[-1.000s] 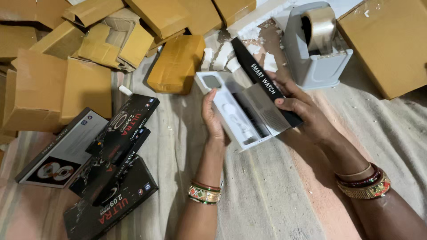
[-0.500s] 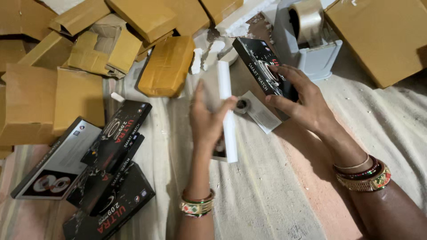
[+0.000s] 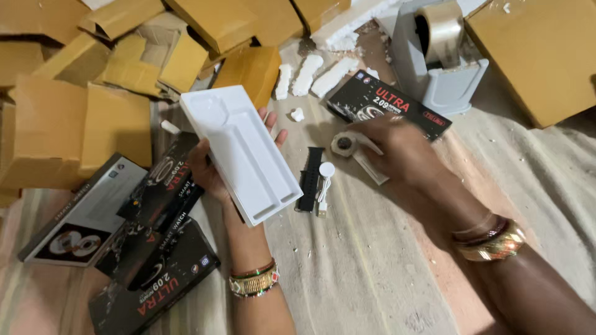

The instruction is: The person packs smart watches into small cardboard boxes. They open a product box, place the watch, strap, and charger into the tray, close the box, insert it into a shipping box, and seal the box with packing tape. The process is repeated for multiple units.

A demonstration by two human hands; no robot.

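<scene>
Left hand: grip closed on a white moulded tray — fingers behind it, fingertips showing past its upper right edge; tray held tilted above the cloth, its recesses bare.

Right hand: lowered onto a watch body and the pale packing piece under it; fingers curled over them, blurred, so whether the grip has actually closed cannot be told.

Between the hands: a black strap lying flat on the cloth, a white charging cable with round puck lying partly over it, just beside the tray's lower corner.

Behind the right hand: a black printed carton, lying flat, near a grey tape dispenser carrying a roll of clear tape.

Left side: a stack of black cartons overlapping one another, with a grey-and-black carton at its outer edge, all closed as far as shows.

Background: folded brown cardboard boxes heaped across the top and left; another large brown box at the upper right; white foam pieces and crumbs scattered near them.

Surface: a pale striped cloth — floor or tabletop beneath, cannot tell.

Progress, as judged: one set is unpacked — tray emptied, parts spread loose on the cloth. The stacked cartons at left look untouched, so most of the lot appears left.
</scene>
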